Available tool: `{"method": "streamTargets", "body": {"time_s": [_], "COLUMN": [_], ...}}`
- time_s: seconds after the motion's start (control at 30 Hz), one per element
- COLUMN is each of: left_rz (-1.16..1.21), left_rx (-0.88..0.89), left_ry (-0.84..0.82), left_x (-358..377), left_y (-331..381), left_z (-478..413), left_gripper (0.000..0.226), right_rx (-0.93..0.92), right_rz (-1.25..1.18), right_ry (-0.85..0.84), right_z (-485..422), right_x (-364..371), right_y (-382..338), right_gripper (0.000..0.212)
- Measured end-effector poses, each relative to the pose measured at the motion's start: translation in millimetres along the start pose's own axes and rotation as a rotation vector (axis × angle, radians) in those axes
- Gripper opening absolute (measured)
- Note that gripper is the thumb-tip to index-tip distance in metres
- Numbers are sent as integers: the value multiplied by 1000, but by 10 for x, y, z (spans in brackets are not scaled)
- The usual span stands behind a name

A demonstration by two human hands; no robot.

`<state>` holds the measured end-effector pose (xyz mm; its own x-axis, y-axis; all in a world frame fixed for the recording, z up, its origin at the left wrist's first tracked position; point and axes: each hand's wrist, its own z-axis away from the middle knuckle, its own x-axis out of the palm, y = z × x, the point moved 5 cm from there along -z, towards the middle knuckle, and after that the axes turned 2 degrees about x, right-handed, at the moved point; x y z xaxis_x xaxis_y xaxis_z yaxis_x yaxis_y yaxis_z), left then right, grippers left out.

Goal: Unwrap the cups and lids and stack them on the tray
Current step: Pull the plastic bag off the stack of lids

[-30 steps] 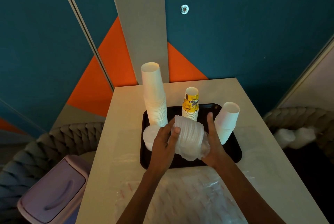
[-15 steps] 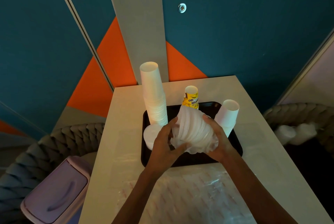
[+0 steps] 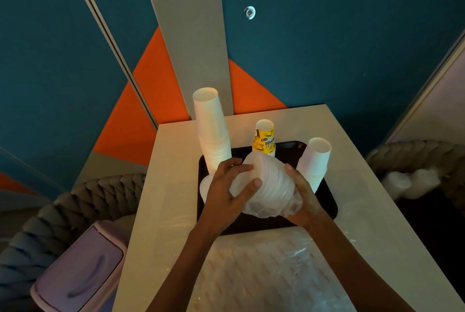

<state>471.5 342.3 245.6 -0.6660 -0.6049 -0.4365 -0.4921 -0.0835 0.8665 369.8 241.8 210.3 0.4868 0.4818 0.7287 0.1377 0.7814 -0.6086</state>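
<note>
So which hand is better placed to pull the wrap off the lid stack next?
Probably the right hand: the loose wrap bunches at the lower end of the lid stack, against its palm. The left hand grips the upper end, suited to steadying.

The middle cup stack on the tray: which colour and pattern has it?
The middle cup stack is yellow with dark printed graphics, best seen in the head view.

lids (image 3: 270, 183): thin clear glossy plastic wrap | cups (image 3: 212, 130): matt paper | tray (image 3: 329, 208): black smooth plastic
</note>
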Motion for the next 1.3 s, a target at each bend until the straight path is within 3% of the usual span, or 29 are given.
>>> {"method": "streamTargets", "body": {"time_s": [0.3, 1.0, 1.3], "left_rz": [36, 129, 105], "left_rx": [-100, -176, -193], "left_ry": [-189, -195, -240], "left_x": [91, 368, 464], "left_y": [-2, -107, -107], "left_z": [-70, -112, -62], "left_gripper": [46, 46, 63], "right_rx": [-5, 54, 52], "right_rz": [-19, 86, 58], "right_ry": [-12, 85, 25], "right_z": [82, 153, 198], "right_x": [48, -234, -291], "right_y": [54, 51, 38], "right_gripper": [104, 110, 108]}}
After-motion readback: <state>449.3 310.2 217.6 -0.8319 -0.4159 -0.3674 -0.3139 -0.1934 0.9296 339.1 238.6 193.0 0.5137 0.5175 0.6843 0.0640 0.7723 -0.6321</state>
